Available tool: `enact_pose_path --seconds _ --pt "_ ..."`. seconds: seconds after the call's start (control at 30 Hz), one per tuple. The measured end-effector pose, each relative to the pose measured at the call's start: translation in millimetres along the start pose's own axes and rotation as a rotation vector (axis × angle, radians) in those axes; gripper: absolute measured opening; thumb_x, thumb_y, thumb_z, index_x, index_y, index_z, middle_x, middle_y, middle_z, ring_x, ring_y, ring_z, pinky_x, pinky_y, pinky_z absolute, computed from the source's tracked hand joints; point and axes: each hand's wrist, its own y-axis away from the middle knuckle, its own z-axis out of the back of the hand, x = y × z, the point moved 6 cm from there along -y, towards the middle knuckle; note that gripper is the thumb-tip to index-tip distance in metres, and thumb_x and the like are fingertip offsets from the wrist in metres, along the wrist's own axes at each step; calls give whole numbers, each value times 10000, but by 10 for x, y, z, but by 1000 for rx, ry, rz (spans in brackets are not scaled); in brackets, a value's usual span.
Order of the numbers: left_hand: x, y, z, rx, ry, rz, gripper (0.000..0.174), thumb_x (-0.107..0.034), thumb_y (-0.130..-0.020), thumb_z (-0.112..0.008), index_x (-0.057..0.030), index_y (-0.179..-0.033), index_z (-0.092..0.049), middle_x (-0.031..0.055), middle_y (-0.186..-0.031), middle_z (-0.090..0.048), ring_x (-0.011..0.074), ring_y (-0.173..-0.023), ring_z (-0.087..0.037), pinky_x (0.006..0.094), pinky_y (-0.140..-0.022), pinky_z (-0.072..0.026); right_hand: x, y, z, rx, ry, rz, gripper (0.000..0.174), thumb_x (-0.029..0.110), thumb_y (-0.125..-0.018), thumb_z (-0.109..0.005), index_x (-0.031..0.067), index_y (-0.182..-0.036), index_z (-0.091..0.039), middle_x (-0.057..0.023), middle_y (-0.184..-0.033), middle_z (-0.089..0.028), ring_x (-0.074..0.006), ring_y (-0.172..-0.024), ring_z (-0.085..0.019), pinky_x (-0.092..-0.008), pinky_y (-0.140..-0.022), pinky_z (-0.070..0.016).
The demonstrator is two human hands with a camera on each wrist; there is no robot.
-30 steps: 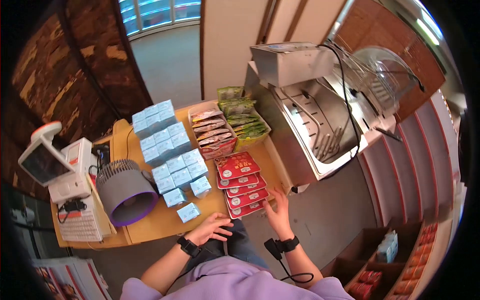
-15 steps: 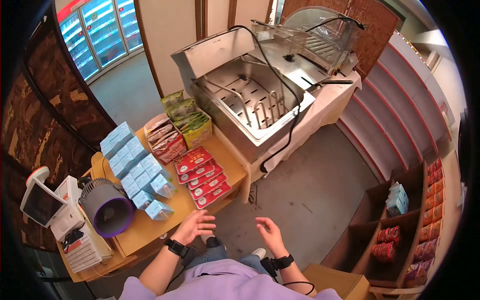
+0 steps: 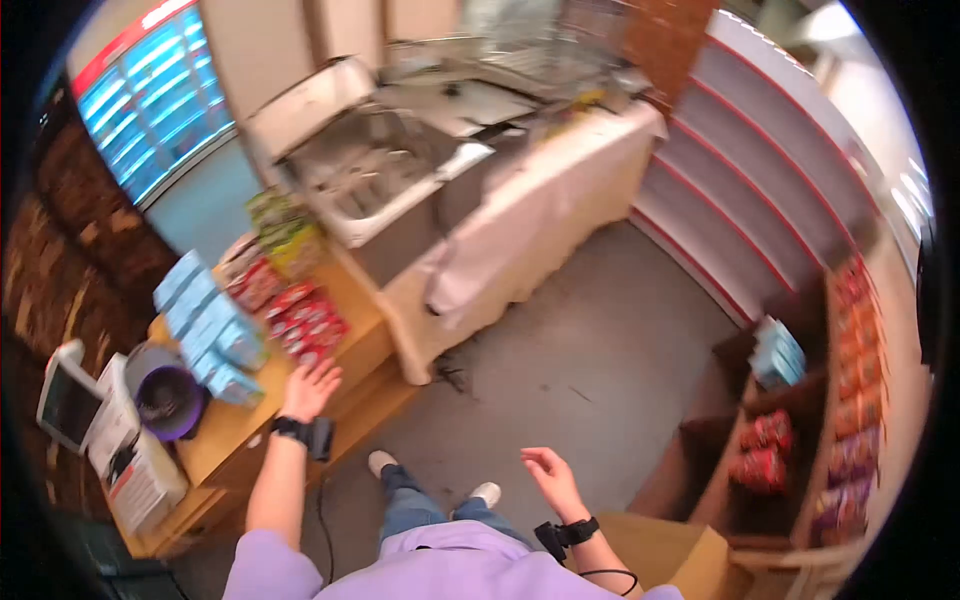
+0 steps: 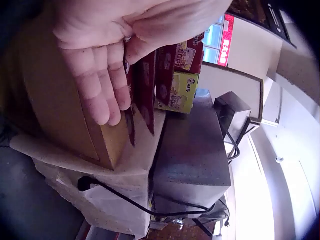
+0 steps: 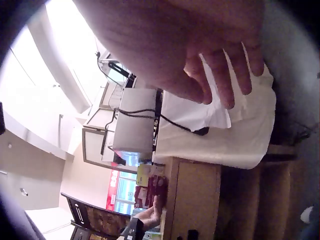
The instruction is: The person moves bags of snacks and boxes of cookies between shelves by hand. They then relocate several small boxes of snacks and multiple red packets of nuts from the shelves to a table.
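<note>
My left hand (image 3: 309, 388) is held with straight fingers at the counter's front edge, its fingertips close to the red flat packets (image 3: 306, 322). In the left wrist view its palm shows bare, with the overlapping red packets (image 4: 145, 90) behind the fingers. Over the grey floor, away from the counter, my right hand (image 3: 553, 484) hangs with loosely bent fingers and nothing in them. The right wrist view shows its spread fingers in front of a white cloth. Light blue boxes (image 3: 203, 315) stand in rows left of the red packets.
Behind the packets are boxes of green sachets (image 3: 283, 232). A steel fryer (image 3: 365, 165) stands beside the wooden counter (image 3: 365, 335), with a cloth-covered table (image 3: 560, 200) beyond. At right, a brown shelf unit holds red packs (image 3: 762, 450) and a blue pack (image 3: 777, 353). A cardboard box (image 3: 650, 550) sits near my right arm.
My view has swung to the right, and the counter has shifted left in it. The left hand has reached outward toward the red packets; the right hand stays low over the floor.
</note>
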Motion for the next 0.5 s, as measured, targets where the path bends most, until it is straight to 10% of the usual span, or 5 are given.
enact_pose_path --seconds 0.17,0.33,0.5 --pt "572 183 -126 -46 96 95 717 -409 -861 -575 -39 -1388 -259 147 -1317 -456 299 -1174 -482 387 -987 -429 -255 444 723 -62 91 -36 257 174 -909 -551 76 -1143 -589 -64 -1072 -638 -150 -1018 -591 -296 -877 -469" --pt "1767 157 -695 136 -251 413 281 -369 -859 -560 -95 -917 -580 82 -949 -631 255 -891 -602 414 -797 -515 -558 887 1409 -298 18 -99 258 187 -914 -536 78 -1143 -587 -67 -1084 -639 -161 -1047 -593 -309 -899 -464" --pt "2837 300 -2198 464 -563 637 353 -350 -879 -530 -84 -1109 -504 127 -1152 -538 314 -1001 -545 471 -871 -460 -920 1186 1846 -483 -74 -89 265 206 -923 -526 76 -1146 -587 -64 -1075 -636 -148 -1025 -590 -314 -901 -459"
